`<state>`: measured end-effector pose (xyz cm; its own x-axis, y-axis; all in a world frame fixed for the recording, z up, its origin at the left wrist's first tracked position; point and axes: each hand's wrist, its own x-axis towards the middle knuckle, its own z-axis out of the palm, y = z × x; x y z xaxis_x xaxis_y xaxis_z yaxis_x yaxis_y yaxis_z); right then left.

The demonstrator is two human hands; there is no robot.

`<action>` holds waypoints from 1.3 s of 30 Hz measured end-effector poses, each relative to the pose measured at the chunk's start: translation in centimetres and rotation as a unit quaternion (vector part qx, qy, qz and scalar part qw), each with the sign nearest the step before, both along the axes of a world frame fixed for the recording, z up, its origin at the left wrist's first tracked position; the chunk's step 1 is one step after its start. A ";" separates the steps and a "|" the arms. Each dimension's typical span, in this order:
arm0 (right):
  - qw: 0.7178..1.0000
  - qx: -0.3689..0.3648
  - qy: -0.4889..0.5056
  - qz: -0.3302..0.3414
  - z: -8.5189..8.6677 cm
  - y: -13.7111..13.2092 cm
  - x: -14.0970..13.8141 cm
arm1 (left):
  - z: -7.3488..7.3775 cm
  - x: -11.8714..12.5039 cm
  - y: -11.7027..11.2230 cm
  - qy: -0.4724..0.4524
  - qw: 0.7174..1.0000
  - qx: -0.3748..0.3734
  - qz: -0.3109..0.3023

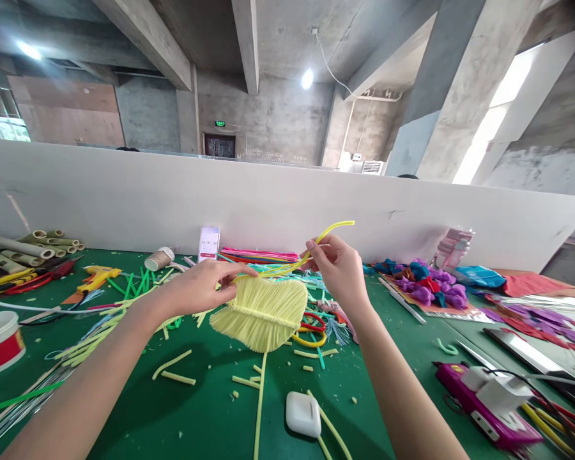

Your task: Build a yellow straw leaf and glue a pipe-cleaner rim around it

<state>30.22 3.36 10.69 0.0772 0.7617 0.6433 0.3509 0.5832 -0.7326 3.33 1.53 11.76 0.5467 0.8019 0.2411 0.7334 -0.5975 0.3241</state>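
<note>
My right hand [338, 268] is closed, pinching a small bunch of bright yellow pipe cleaners [287, 268] between thumb and fingers. One end of the bunch curves up past the fingertips. My left hand [211, 284] has its index finger along the bunch's other end, with the thumb bent in below, pinching it. Just under the strands lies a pale yellow leaf-shaped piece [268, 316] of fluffy pipe cleaner, with a raised rib across it. A pale yellow stem [261, 402] runs from its lower edge toward me.
Cut pale pieces [172, 377] and a white earbud case [303, 414] lie in front. At left are a yellow glue gun [96, 278], bamboo tubes [23, 257] and a paper tub [0, 342]. A phone [209, 243] stands behind; a magenta power strip [483, 406] sits right.
</note>
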 end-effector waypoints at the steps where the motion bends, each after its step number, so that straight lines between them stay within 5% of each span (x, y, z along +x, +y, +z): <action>1: 1.000 0.001 0.002 0.001 0.0 0.0 0.0 | 0.0 0.0 0.0 0.001 1.000 0.000 0.002; 39: 0.994 0.010 -0.094 -0.055 0.2 -0.2 0.0 | 0.0 -0.2 0.2 0.016 0.999 0.020 -0.036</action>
